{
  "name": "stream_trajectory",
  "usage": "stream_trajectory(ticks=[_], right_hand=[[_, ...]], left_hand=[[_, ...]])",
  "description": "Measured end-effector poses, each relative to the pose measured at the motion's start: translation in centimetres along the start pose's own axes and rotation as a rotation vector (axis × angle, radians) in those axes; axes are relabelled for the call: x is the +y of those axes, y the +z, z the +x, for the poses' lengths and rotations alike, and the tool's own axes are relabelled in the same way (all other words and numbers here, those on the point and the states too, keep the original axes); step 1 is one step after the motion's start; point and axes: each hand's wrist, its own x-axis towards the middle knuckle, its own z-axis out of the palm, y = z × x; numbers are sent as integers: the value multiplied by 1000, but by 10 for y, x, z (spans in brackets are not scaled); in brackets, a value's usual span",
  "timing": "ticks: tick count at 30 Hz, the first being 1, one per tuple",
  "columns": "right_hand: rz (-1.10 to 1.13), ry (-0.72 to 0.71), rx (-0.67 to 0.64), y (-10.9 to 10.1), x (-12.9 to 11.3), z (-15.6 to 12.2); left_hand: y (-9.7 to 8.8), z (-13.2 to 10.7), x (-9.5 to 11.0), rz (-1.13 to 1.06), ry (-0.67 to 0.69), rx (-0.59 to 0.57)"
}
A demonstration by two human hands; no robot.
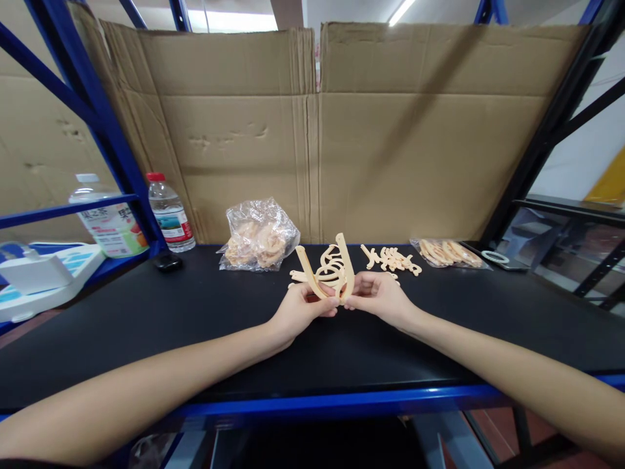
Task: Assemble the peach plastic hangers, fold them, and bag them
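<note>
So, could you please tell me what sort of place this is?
Probably a workshop or warehouse assembly bench: black worktop inside blue racking, cardboard sheets behind, a bag of beige parts, and a beige frame held by left hand and right hand.

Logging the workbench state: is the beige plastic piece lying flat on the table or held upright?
Held upright: the left hand and right hand pinch the beige plastic piece at its base, arms pointing up.
</note>
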Motion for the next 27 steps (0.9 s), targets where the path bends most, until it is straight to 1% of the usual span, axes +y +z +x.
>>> stream_trajectory(ticks=[4,6,8,10,12,15,18,20,22,24,27], right_hand=[[29,17,-18,0,-1,2],[73,19,-22,-5,-4,4],[116,9,-7,-17,-9,8],[106,-1,11,-33,-13,12],[17,12,19,-53,-16,16],[-211,40,-6,-78,-19,22],[-455,17,-99,-93,-21,25],[-576,20,-189,-98,-22,25],[-651,49,-297,-100,-23,23],[-703,67,-383,-101,-24,22],[-800,42,-407,-101,-24,21]], left_hand=[[1,-1,5,9,-13,3],[1,-1,9,6,-9,10],[-2,0,15,-10,4,35],[-8,3,20,-47,17,73],[-17,9,26,-88,12,99],[-32,19,34,-98,-47,119],[-47,27,40,-50,-139,58],[-56,31,42,15,-162,-10],[-64,35,41,133,-133,-64],[-72,38,38,345,-55,-119],[-79,40,36,746,150,-240]])
